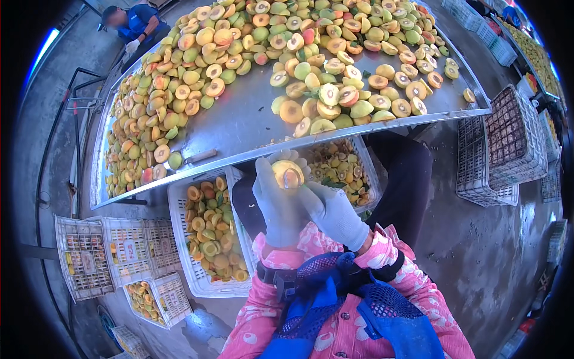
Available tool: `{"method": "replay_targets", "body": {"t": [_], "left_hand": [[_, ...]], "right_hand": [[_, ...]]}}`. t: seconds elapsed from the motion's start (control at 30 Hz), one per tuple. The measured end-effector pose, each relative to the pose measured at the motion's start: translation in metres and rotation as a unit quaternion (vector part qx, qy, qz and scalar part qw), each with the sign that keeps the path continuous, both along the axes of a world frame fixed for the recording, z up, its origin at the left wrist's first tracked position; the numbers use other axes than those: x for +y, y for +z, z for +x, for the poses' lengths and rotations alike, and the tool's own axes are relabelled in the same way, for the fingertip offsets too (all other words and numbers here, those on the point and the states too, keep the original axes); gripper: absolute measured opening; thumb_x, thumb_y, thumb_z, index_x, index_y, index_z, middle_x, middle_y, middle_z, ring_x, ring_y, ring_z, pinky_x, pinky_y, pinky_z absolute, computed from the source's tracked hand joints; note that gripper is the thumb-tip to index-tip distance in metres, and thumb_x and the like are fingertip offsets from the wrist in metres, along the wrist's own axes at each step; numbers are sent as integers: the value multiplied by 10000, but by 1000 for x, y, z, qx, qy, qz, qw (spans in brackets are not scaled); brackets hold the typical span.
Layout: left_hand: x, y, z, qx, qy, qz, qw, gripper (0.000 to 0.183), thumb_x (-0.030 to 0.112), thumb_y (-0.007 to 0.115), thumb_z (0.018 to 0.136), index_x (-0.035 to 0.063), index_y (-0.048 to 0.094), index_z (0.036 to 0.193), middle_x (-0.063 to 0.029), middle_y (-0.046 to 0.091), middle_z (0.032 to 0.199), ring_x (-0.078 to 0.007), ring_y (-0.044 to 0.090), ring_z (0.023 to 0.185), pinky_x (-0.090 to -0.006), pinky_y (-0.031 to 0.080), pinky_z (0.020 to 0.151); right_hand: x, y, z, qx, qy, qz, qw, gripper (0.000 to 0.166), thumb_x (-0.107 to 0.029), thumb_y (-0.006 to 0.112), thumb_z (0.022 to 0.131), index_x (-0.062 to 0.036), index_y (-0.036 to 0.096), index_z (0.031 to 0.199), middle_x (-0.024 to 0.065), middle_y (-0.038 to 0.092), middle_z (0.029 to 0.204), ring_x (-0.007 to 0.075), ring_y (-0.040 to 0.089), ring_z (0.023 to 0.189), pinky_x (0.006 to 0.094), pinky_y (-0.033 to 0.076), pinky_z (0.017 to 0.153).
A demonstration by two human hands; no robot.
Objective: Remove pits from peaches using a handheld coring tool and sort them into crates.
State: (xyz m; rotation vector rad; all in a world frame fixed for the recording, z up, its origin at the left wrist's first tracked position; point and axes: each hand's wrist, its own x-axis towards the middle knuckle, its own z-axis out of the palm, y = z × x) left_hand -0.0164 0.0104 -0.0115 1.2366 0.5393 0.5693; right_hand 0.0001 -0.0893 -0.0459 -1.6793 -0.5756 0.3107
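Observation:
My left hand (278,211), in a pale knit glove, holds a yellow stone-fruit half (281,169) with its cut face up. A thin curved metal loop (286,178) of a pitting tool lies against that face. My right hand (338,215), gloved alike, grips the tool; its handle is hidden by the fingers. Both hands are over my lap, just below the near rim of a metal table (237,121). Many halved fruits (332,94) are heaped on the tabletop, several still showing their stones. A knife (200,156) rests near the table's front edge.
Below the table, a white crate (179,233) holds hollowed fruit halves; another container (374,179) holds stones and scraps. Stacked crates (515,139) stand at right, more crates (128,251) at left. A person (134,27) sits beyond the table's far left side.

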Motion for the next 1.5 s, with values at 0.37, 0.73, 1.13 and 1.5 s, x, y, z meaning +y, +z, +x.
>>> {"method": "replay_targets", "body": {"t": [0.37, 0.73, 1.13, 1.5], "left_hand": [[8, 21, -2, -26, 17, -25, 999, 422, 313, 432, 999, -65, 597, 1089, -170, 652, 1039, -236, 645, 914, -339, 533, 816], [27, 19, 4, 54, -92, 35, 994, 364, 269, 461, 989, -41, 645, 938, -136, 677, 877, -203, 666, 752, -305, 560, 679], [38, -3, 8, 78, -157, 160, 971, 406, 307, 402, 1010, -22, 638, 971, -134, 671, 895, -203, 667, 763, -301, 557, 691], [32, -4, 9, 2, -228, -37, 973, 424, 355, 364, 1015, 2, 589, 948, -136, 650, 863, -190, 611, 663, -283, 507, 603]], "right_hand": [[16, 8, -11, 111, 8, 36, 993, 316, -278, 462, 990, 0, 582, 902, 221, 600, 765, 367, 605, 680, 404, 464, 595], [8, 38, -9, 495, 132, 128, 849, 461, -484, 395, 998, -77, 506, 812, -30, 382, 527, 72, 312, 388, 257, 283, 357], [5, 26, 1, 620, 196, 149, 745, 514, -590, 349, 970, -121, 477, 804, -59, 304, 528, 60, 245, 379, 241, 206, 346], [-6, 13, 8, 683, 318, 253, 608, 542, -654, 327, 935, -147, 476, 817, -82, 296, 550, 35, 212, 371, 208, 193, 334]]}}
